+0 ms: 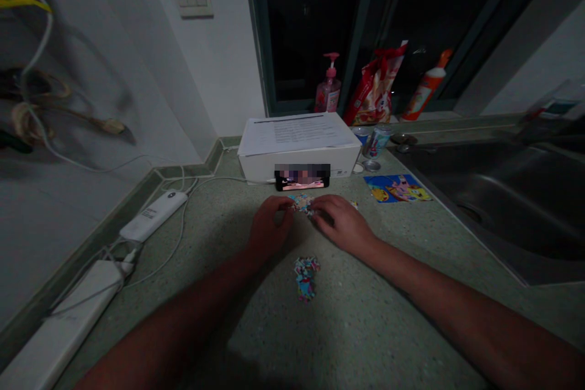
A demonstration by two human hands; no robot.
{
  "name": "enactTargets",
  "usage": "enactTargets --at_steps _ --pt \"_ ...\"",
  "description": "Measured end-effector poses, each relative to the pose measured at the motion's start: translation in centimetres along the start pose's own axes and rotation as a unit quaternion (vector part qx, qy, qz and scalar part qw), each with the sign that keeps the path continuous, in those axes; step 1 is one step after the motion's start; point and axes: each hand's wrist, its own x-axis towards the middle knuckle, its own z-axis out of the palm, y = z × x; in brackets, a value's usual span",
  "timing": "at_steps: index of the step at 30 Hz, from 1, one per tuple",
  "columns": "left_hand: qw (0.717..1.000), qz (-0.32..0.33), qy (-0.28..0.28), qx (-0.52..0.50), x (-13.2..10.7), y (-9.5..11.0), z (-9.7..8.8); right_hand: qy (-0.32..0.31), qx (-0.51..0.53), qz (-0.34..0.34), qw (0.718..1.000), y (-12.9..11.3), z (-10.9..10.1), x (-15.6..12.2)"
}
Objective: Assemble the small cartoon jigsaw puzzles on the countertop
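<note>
One small, jagged cluster of multicoloured pieces (306, 279) lies closest on my feed, its long axis running away from the body, between the forearms and apart from both. Speckled grey-green surface (365, 323) stretches to either side of it; leftward, a long white power strip (68, 323) bounds that stretch.

Beyond, I see the bare left hand (273, 225) and bare right hand (343, 222) facing each other across a second, pale multicoloured cluster (301, 202). It lies directly between their fingertips, wider crosswise than deep, so neither hand is clearly nearer. Fingertips touch its left and right ends; I cannot tell whether either grip pinches or merely steadies it.

Just past that cluster, a black smartphone with a lit screen (302, 180) leans at the front of a white rectangular box (299, 158), so I judge forward room tight and the body side roomier. Rightward lie a blue cartoon picture card (397, 189) and, farther over, the rim of a steel sink (466, 228).
</note>
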Motion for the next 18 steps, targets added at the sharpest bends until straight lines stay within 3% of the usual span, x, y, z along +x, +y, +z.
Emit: enactTargets --at_steps 7,18 --pt "1.0 -0.009 -0.009 0.007 0.1 0.3 0.0 -0.029 -0.055 0.061 0.996 0.9 0.4 0.1" --pt "1.0 -0.012 -0.02 0.008 0.0 0.3 -0.1 -0.028 -0.074 0.055 0.995 1.2 0.4 0.2"
